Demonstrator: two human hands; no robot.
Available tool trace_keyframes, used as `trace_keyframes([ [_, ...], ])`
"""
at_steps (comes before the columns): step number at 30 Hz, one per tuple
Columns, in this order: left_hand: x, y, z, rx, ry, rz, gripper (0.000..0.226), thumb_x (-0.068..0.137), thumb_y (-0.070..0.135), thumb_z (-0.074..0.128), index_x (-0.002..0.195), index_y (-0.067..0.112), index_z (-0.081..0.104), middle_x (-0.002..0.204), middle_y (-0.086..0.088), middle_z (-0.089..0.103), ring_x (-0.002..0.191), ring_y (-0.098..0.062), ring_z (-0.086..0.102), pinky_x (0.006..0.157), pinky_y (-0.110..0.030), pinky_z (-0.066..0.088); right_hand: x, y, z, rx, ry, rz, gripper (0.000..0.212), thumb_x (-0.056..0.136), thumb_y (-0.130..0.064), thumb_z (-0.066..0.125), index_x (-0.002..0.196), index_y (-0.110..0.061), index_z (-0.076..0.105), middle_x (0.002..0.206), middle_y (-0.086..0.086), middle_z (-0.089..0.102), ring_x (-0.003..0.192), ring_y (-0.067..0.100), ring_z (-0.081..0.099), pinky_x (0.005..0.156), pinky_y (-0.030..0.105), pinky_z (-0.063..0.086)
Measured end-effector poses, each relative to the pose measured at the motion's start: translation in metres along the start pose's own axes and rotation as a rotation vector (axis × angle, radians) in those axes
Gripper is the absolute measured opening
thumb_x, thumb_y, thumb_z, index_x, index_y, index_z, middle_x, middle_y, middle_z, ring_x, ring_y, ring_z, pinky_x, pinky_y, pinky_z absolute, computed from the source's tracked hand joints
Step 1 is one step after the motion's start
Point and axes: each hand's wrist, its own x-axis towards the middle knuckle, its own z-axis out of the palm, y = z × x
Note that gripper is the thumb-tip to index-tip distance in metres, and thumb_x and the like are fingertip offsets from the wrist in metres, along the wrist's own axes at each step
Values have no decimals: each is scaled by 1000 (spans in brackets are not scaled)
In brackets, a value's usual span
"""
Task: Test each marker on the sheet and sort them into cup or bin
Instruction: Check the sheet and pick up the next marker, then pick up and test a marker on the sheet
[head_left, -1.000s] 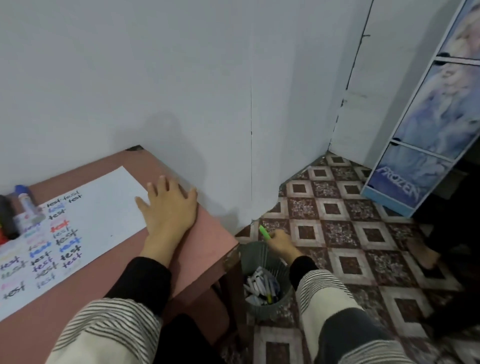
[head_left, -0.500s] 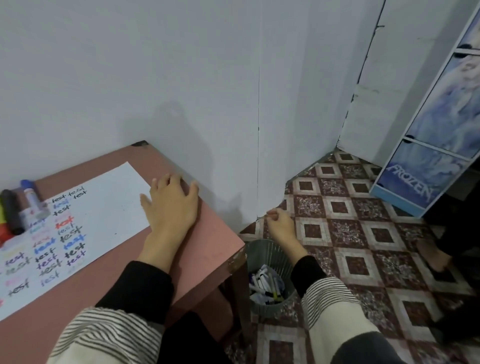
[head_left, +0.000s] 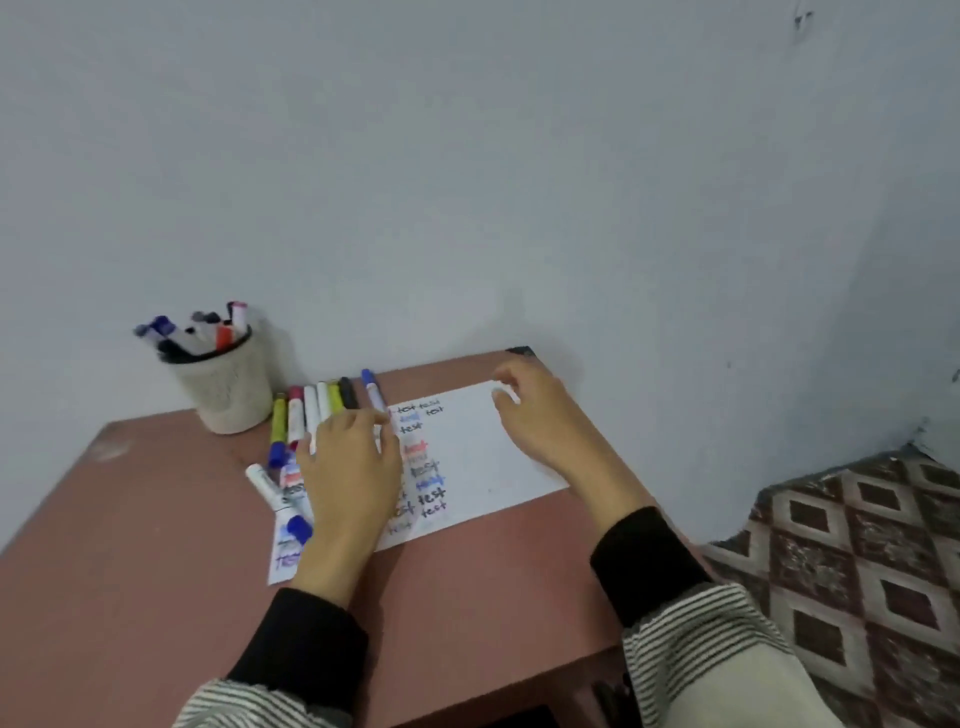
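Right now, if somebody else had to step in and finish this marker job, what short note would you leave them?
Left hand lies on the sheet, fingers at the row of markers; whether it grips one is unclear. Right hand rests on the sheet's far corner.
The cup at the wall holds several markers. The bin is out of sight.
Done: many "test" scribbles on the sheet.
Left: the row, plus a loose marker near the left wrist.

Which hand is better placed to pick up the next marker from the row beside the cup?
The left hand: its fingertips already reach the row of markers. The right hand rests at the sheet's far corner, away from them.
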Motion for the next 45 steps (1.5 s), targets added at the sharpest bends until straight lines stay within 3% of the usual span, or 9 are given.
trace_keyframes([
  [7, -3, -67, -33, 317, -164, -383, 46, 91, 40, 51, 124, 8, 44, 124, -14, 43, 112, -32, 44, 89, -41, 40, 19, -27, 102, -478, -248, 76, 52, 104, -35, 33, 151, -13, 24, 159, 11, 18, 146, 27, 16, 116, 50, 14],
  [15, 10, -90, -49, 9, -169, -522, 28, 101, 20, 41, 124, 4, 38, 123, -17, 51, 106, -34, 57, 74, -39, 38, 21, -26, 124, -614, -212, 63, 52, 104, -38, 22, 151, -17, 23, 159, 11, 19, 147, 26, 14, 116, 55, 8],
  [19, 21, -86, -58, -330, 32, -243, 36, 103, 33, 39, 133, 15, 48, 123, -1, 51, 91, -11, 50, 76, -29, 42, 20, -25, 124, -603, -201, 69, 51, 104, -39, 23, 150, -18, 24, 158, 10, 20, 147, 26, 14, 116, 55, 8],
  [22, 31, -71, -51, -356, -37, 32, 32, 102, 44, 38, 129, 34, 51, 112, 12, 55, 89, -5, 53, 75, -30, 48, 23, -24, 121, -582, -223, 77, 49, 104, -36, 25, 150, -18, 26, 158, 8, 20, 147, 24, 15, 117, 53, 6],
  [26, 44, -58, -31, -287, -115, 145, 30, 101, 48, 37, 126, 39, 51, 102, 18, 59, 81, 1, 52, 65, -20, 41, 32, -20, 109, -220, -60, 103, 38, 103, -18, 34, 140, -14, 44, 145, 5, 43, 133, 21, 40, 113, 42, 25],
  [30, 53, -56, -12, -284, -158, 185, 31, 94, 52, 48, 119, 34, 54, 99, 19, 63, 79, 1, 55, 64, -15, 41, 42, -20, 90, 397, 213, 236, 31, 104, -30, 39, 112, -10, 61, 88, 1, 64, 83, 17, 59, 66, 26, 42],
  [36, 50, -54, -5, -275, -212, 287, 40, 87, 56, 52, 117, 31, 57, 103, 18, 60, 88, -3, 56, 80, -31, 51, 48, -22, 85, 734, -79, 270, 24, 94, -32, 62, 86, -10, 63, 66, 3, 58, 50, 9, 42, 47, 18, 33],
  [42, 51, -63, 9, -161, -301, 354, 33, 103, 24, 44, 136, 21, 47, 128, 6, 51, 116, -12, 47, 92, -32, 46, 58, -13, 78, 1042, 74, 280, 23, 93, -23, 63, 74, -12, 54, 59, 0, 47, 44, 8, 34, 40, 18, 26],
  [45, 51, -59, 12, -189, -337, 345, 29, 104, 23, 38, 131, 15, 46, 123, 2, 48, 111, -15, 45, 95, -33, 43, 57, -19, 85, 1079, -32, 329, 31, 89, -30, 68, 72, -15, 48, 56, 0, 44, 43, 9, 30, 39, 20, 23],
])
